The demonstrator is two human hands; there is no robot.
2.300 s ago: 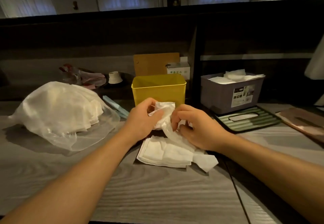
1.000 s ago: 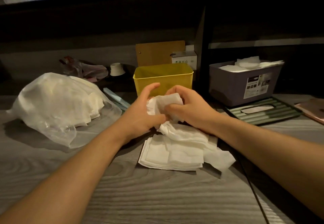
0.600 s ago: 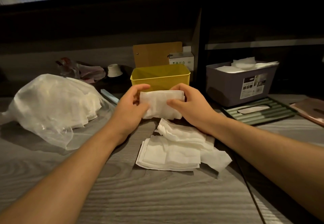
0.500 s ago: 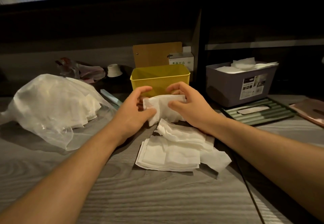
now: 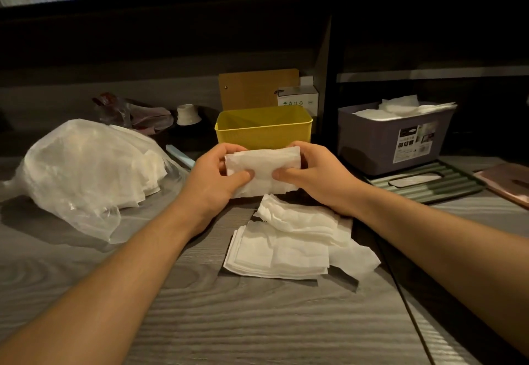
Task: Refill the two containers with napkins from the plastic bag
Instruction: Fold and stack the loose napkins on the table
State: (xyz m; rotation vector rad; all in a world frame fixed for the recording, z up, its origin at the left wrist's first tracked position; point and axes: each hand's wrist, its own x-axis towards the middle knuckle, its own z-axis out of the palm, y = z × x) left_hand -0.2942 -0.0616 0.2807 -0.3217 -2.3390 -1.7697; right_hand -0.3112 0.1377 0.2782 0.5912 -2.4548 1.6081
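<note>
Head view: a folded napkin point(image 5: 263, 171) is being held flat above the table point(image 5: 257, 321), just in front of the yellow container point(image 5: 263, 133). It is being pinched at its left end by the left hand point(image 5: 214, 181) and at its right end by the right hand point(image 5: 317, 176), with thumbs on the near face and fingers curled behind. The yellow container is being shown with bare inner walls; its floor is hidden by the near wall. The grey container point(image 5: 392, 138) is being shown filled to the rim with white napkins. More napkins are being kept in the plastic bag point(image 5: 86, 173) at the left. A napkin stack point(image 5: 277, 253) is lying below the hands, with a crumpled sheet on top. A slotted green lid point(image 5: 423, 181) is lying before the grey container; the label print is too small to be read. Compared with half a second earlier, the napkin is being presented spread flat rather than bunched.
</note>
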